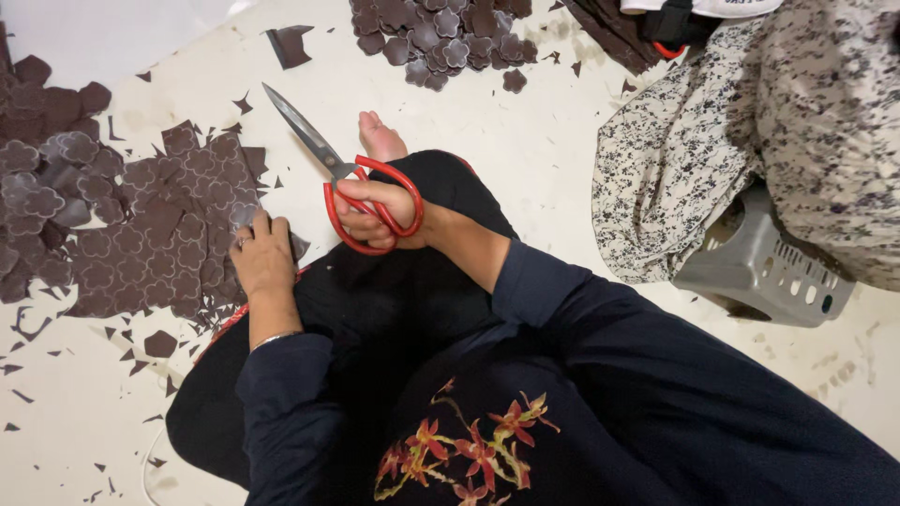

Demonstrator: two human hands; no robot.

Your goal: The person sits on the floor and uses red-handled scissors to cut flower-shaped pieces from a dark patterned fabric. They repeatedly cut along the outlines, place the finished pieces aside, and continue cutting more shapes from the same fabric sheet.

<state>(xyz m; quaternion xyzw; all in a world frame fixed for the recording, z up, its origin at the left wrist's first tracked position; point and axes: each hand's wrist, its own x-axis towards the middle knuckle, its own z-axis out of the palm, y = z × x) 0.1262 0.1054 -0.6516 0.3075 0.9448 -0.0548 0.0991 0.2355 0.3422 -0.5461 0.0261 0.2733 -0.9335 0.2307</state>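
My right hand grips the red handles of a pair of scissors, whose steel blades are closed and point up and to the left over the floor. My left hand rests on the edge of a dark brown sheet embossed with flower shapes, which lies on the floor to my left. My knee in black cloth sits between the two hands, and a bare foot shows beyond it.
A pile of cut brown flower pieces lies at the top. More flower pieces are heaped at the far left. Small brown scraps litter the pale floor. A grey plastic stool under patterned cloth stands at right.
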